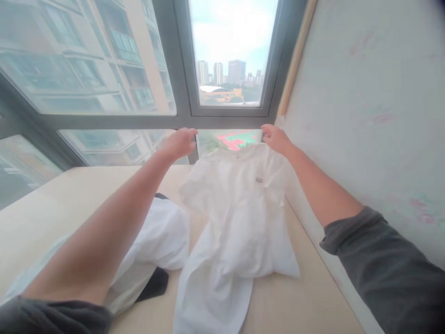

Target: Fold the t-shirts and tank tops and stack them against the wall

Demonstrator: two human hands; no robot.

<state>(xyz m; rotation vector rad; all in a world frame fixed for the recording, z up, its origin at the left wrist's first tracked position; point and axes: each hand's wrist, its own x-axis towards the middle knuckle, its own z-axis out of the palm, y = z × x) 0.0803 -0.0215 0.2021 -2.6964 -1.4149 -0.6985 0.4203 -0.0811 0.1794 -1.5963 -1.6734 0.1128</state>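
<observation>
A white short-sleeved T-shirt with a small dark label on its chest is stretched out in front of me, neckline away from me. Its top part rises past the table's far edge against the window, while the lower part trails loosely toward me. My left hand is above and left of one shoulder, apart from the cloth, fingers loosely bent with a gap to the thumb. Just above the other shoulder is my right hand, its fingers also loosely curled; no cloth shows between them.
A crumpled white garment with black parts lies on the pale wooden table at left, partly behind my left forearm. Grey window frames close off the far side. A patterned wall runs along the right.
</observation>
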